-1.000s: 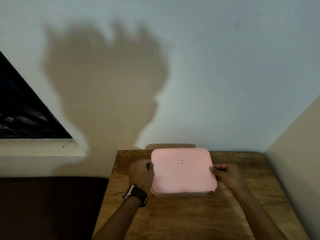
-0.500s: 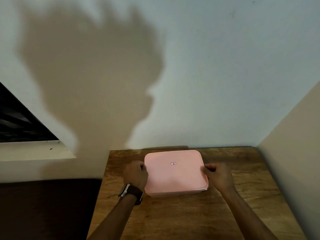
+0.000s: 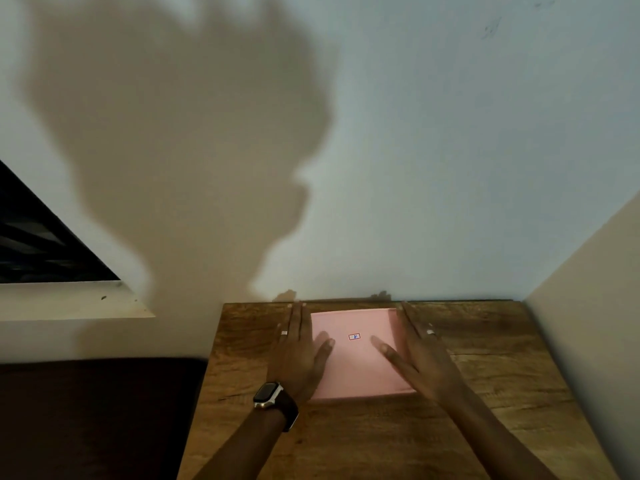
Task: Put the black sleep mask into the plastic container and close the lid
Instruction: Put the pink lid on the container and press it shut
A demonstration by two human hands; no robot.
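Note:
The plastic container point(image 3: 356, 362) lies on the wooden table point(image 3: 381, 438) near the wall, with its flat pink lid on top and a small red-framed sticker in the lid's middle. My left hand point(image 3: 299, 351) lies flat along the container's left edge, fingers straight, thumb resting on the lid. My right hand point(image 3: 417, 351) lies flat along the right edge in the same way, thumb on the lid. Neither hand grips anything. The black sleep mask is out of sight.
The table stands in a corner, with a pale wall point(image 3: 450, 168) behind it and a beige wall point(image 3: 595, 306) at its right. A dark surface point(image 3: 97, 417) lies left of the table. A dark window point(image 3: 38, 244) with a white sill sits at the left.
Both hands have opened from curled grips on the lid's side edges to flat palms lying along those edges. The view has tilted and shifted slightly.

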